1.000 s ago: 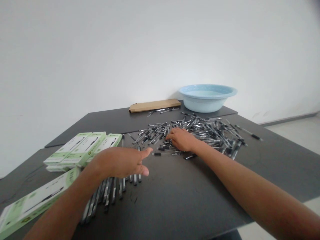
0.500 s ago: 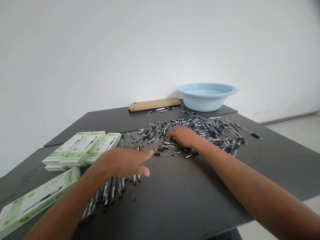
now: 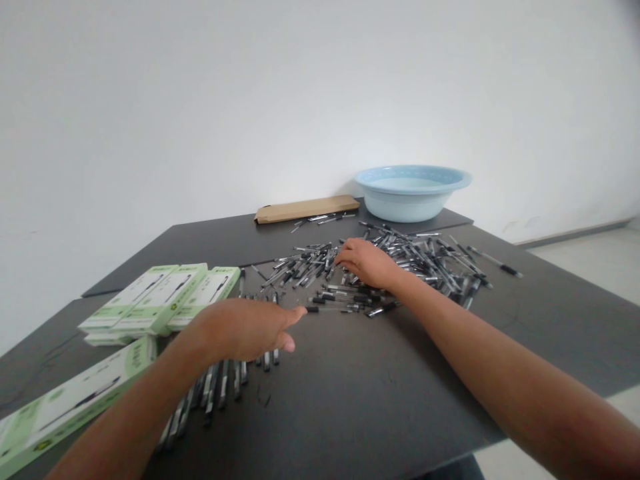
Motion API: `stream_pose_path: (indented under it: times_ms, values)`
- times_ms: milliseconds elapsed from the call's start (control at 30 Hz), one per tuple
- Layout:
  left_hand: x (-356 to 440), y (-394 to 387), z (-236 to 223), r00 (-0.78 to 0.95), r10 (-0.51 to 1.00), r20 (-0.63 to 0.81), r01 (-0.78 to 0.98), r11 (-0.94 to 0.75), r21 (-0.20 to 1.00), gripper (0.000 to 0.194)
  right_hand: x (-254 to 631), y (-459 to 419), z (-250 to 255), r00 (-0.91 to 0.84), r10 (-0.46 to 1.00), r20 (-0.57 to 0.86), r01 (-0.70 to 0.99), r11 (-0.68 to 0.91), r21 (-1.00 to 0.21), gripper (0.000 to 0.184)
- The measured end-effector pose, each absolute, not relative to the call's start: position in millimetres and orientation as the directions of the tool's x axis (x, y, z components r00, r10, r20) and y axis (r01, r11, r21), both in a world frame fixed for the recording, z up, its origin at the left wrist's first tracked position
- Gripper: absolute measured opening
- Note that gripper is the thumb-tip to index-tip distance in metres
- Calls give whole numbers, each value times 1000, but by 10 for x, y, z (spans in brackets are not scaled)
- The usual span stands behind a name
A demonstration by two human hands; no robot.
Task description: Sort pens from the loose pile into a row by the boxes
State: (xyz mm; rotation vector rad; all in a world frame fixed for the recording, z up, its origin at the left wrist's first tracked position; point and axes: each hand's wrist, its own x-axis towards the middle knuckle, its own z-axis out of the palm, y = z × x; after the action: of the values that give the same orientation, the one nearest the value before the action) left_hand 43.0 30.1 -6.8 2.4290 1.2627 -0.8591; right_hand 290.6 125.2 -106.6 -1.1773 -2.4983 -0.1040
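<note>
My left hand [image 3: 257, 327] hovers palm down over a row of pens [image 3: 223, 383] at the left, thumb and forefinger stretched apart. It is open, and no pen shows in it. My right hand [image 3: 367, 262] is over the near left part of a loose heap of black and clear pens [image 3: 425, 260]. Its fingers are curved and loosely apart, with the tips partly hidden; I see no pen held in them. Several pens [image 3: 345, 298] lie sideways just below that hand.
Green and white pen boxes [image 3: 150, 300] are stacked at the left, with another long box [image 3: 75, 400] nearer me. At the back stand a flat brown cardboard piece [image 3: 307, 208] and a light blue basin [image 3: 413, 193]. The dark table [image 3: 340, 400] has a seam across it.
My right hand has risen slightly from the heap, and its fingers have shifted a little left. My left hand stays nearly where it was.
</note>
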Motion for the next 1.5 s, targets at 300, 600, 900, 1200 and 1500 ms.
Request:
stream_pose_path:
  times_ms: [300, 600, 900, 1200, 1500]
  values:
    - [421, 311, -130, 458, 658, -597, 804, -593, -37, 61, 3039, 1077, -883, -232, 862, 451, 891, 374, -256, 23]
    - [454, 335, -195, 444, 666, -599, 804, -592, -62, 59, 2843, 956, -1001, -446, 895, 25, 891, 446, -87, 18]
    - [449, 303, -162, 427, 673, -604, 820, -570, -56, 57, 2842, 953, -1101, -413, 910, -26, 907, 409, -97, 22]
    - [447, 304, -185, 444, 672, -593, 808, -586, -59, 56, 3036, 1054, -925, -456, 890, 8, 800, 415, -433, 14]
    - [361, 341, -201, 474, 668, -574, 792, -609, -55, 57, 2985, 1028, -982, -623, 781, -52, 46, -30, -999, 12]
